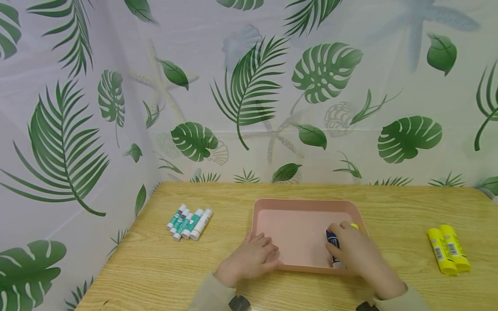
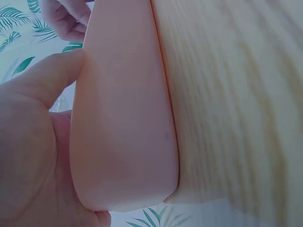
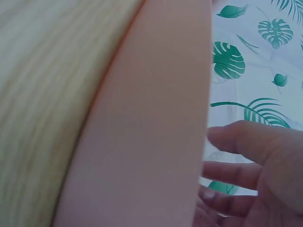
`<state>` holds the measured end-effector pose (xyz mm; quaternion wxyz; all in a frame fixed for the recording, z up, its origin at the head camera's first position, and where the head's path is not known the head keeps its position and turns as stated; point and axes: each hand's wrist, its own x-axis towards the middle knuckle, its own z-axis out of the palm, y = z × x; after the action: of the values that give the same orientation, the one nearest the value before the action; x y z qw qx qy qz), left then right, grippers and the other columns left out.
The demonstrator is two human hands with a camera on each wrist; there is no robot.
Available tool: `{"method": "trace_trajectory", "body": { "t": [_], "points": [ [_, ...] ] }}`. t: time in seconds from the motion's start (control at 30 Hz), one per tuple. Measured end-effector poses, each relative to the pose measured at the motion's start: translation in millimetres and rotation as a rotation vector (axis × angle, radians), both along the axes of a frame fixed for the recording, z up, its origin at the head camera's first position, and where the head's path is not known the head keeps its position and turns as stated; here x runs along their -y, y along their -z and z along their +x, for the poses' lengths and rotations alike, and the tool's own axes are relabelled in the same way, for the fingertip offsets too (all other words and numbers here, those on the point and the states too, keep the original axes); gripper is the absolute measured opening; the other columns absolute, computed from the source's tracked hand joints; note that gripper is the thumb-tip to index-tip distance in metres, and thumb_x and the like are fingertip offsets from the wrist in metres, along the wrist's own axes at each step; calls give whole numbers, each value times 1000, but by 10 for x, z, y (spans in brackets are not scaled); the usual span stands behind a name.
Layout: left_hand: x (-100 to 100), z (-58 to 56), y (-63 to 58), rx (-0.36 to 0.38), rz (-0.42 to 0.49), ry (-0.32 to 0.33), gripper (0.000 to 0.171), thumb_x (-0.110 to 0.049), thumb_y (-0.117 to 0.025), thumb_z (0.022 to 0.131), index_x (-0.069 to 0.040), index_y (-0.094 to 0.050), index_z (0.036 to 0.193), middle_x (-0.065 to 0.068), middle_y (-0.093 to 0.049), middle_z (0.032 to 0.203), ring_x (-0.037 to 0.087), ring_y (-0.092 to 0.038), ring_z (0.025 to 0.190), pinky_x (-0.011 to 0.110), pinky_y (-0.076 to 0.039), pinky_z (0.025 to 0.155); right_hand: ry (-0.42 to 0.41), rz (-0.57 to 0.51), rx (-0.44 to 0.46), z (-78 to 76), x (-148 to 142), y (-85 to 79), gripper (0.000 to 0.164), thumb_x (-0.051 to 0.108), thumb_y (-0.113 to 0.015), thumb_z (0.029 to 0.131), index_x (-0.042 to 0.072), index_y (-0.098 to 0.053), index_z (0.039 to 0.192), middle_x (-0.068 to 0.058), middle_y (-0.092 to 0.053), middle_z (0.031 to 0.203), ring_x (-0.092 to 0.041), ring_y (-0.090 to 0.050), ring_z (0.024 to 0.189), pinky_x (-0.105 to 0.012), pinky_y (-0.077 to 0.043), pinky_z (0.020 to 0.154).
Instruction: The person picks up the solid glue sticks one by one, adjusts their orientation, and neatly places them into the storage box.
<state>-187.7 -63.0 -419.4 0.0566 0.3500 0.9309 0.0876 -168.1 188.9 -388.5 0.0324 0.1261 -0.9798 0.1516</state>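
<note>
A pink tray sits on the table in front of me. My left hand rests on its front left corner, fingers relaxed over the rim; in the left wrist view the thumb lies against the rim. My right hand reaches over the front right part of the tray, thumb and fingertips on a dark blue glue stick lying inside. Beyond its knuckles shows a yellow end; the rest is hidden under the hand. The right wrist view has the thumb and fingers behind the tray wall.
Several green and white glue sticks lie side by side at the left of the wooden table. Two yellow glue sticks lie together at the right. A leaf-patterned cloth hangs behind the table's back edge and along the left.
</note>
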Motion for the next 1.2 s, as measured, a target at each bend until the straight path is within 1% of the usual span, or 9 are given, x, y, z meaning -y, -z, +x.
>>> {"method": "trace_trajectory", "body": {
  "t": [0.17, 0.33, 0.43, 0.57, 0.7, 0.83, 0.97, 1.1, 1.2],
  "points": [
    [-4, -2, 4, -13, -5, 4, 46, -49, -39, 90, -15, -57, 117, 4, -48, 126, 25, -33, 123, 52, -19, 100, -1, -25, -163, 24, 20, -41, 36, 22, -66, 79, 1, -57, 107, -14, -52, 102, -24, -55, 85, -41, -49, 62],
    [-3, -2, 16, -14, -5, 4, 46, -48, -39, 90, -15, -56, 117, 5, -47, 127, 26, -34, 123, 52, -19, 100, -25, -19, -271, 28, 37, -50, 37, 22, -68, 77, 1, -58, 106, -13, -53, 101, -25, -54, 88, -40, -49, 66],
    [-2, -3, 23, -18, -3, 3, 46, -48, -39, 90, -15, -57, 117, 6, -47, 127, 26, -34, 123, 52, -19, 100, -68, -19, -337, 27, 32, -59, 38, 22, -70, 75, 1, -59, 104, -11, -54, 98, -25, -53, 89, -40, -48, 70],
    [-1, -6, 33, -22, -1, 3, 47, -49, -38, 90, -15, -56, 117, 7, -47, 128, 27, -34, 123, 51, -20, 100, -146, -7, -425, 23, 5, -71, 41, 26, -70, 74, 1, -59, 104, -11, -55, 98, -26, -51, 92, -42, -46, 76],
    [1, -7, 34, -13, 8, -3, 47, -49, -38, 90, -15, -56, 117, 8, -46, 128, 28, -34, 123, 51, -19, 100, -204, -2, -495, 12, -38, -72, 49, 33, -71, 71, 2, -57, 107, -14, -54, 104, -30, -47, 98, -47, -41, 81],
    [0, -11, 35, -6, 11, -7, 47, -49, -39, 90, -15, -56, 118, 8, -46, 128, 28, -33, 123, 51, -19, 100, -232, 1, -518, 6, -79, -76, 55, 41, -67, 74, 3, -54, 112, -16, -51, 114, -33, -42, 109, -50, -36, 87],
    [-4, -11, 37, -4, 15, -4, 46, -48, -39, 90, -14, -56, 118, 8, -47, 128, 29, -34, 123, 52, -19, 100, -226, 12, -496, 21, -110, -89, 60, 48, -62, 76, 4, -52, 116, -16, -47, 120, -35, -36, 115, -53, -32, 90],
    [1, -9, 30, -8, 21, -4, 46, -48, -39, 90, -14, -56, 118, 9, -47, 128, 30, -35, 122, 53, -19, 99, -217, 11, -481, 33, -143, -96, 61, 48, -61, 77, 6, -50, 120, -16, -45, 123, -35, -33, 118, -55, -30, 90],
    [4, -7, 23, -14, 25, -2, 46, -47, -40, 90, -14, -56, 117, 9, -47, 127, 30, -35, 122, 52, -20, 99, -220, 3, -479, 32, -178, -87, 61, 44, -65, 75, 6, -50, 120, -16, -44, 124, -35, -33, 118, -56, -28, 90]
  ]
}}
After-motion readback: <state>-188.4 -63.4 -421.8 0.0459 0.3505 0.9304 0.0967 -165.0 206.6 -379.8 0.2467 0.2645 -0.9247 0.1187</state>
